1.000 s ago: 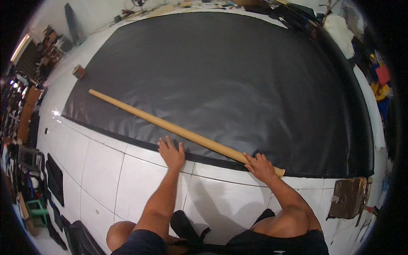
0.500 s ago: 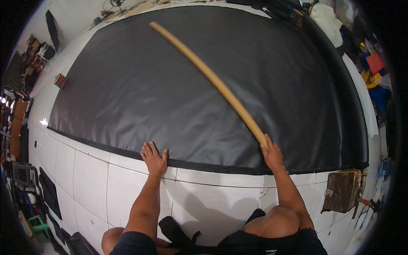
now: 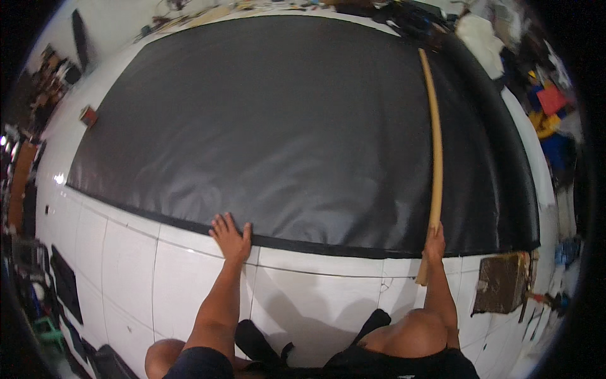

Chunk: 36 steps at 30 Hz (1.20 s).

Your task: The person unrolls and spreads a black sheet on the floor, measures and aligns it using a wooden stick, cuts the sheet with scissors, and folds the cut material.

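Observation:
A large sheet of black leather-like material [image 3: 271,114] lies spread on the white tiled floor, with small wrinkles toward its near edge. My left hand [image 3: 231,237] rests flat on that near edge, fingers spread. My right hand [image 3: 433,243] is wrapped round a long tan tube [image 3: 437,145] close to its near end, which sticks out past the sheet's edge over the tiles. From there the tube runs away from me across the right part of the sheet, its far end near the back right.
A brown box-like block [image 3: 500,283] stands at the near right corner. A small tin [image 3: 88,116] sits at the sheet's left edge. Along the right side the sheet has a rounded fold or roll [image 3: 499,126]. Coloured scraps [image 3: 552,101] are heaped beyond it. A green stool [image 3: 48,331] is at lower left.
The tube has swung from a diagonal across the middle to nearly straight away from me on the right. My right hand has moved right and nearer; my left hand stays in place.

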### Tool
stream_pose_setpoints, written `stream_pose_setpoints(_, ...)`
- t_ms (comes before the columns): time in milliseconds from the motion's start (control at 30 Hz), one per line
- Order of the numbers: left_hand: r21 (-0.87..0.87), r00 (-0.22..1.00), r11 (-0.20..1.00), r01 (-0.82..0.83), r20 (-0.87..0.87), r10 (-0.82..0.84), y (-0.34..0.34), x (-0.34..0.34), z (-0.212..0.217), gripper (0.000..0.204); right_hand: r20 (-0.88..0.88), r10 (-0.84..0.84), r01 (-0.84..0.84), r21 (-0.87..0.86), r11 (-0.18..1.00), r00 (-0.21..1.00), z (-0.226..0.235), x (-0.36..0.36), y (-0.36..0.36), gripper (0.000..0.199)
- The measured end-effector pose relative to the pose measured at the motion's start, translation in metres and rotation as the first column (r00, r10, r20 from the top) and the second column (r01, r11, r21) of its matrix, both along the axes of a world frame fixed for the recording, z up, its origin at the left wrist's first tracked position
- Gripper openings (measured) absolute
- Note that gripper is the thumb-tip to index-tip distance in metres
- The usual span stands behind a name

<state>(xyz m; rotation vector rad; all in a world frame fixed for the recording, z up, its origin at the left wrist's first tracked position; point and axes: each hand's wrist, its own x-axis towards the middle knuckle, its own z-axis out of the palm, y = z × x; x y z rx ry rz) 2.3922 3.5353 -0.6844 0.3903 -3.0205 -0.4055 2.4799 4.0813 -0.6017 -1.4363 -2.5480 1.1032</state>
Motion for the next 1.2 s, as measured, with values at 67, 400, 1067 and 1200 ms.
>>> stream_pose_setpoints(67,0.013,0.997,0.998,0.063,-0.039,-0.063,-0.001,0.0,-0.006,0.077,-0.047,0.077,-0.072,0.104,0.992,0.996,-0.005,0.005,-0.013,0.052)
stream_pose_setpoints(400,0.083,0.998,0.995,0.058,-0.003,-0.058,0.004,0.002,-0.001,0.076,0.16,0.766,-0.771,0.294,0.565,0.622,-0.012,-0.045,-0.165,0.063)
stream_pose_setpoints(1067,0.283,0.417,0.361,-0.888,0.171,0.892,-0.156,0.086,-0.002,0.066,-0.016,0.982,-0.96,0.207,0.187,0.188,0.008,-0.025,-0.218,0.054)
stream_pose_setpoints(1200,-0.196,0.816,0.793,-0.577,-0.094,0.57,-0.113,0.058,0.007,0.077,-0.064,0.673,-0.603,0.386,0.698,0.737,0.002,-0.067,-0.059,0.059)
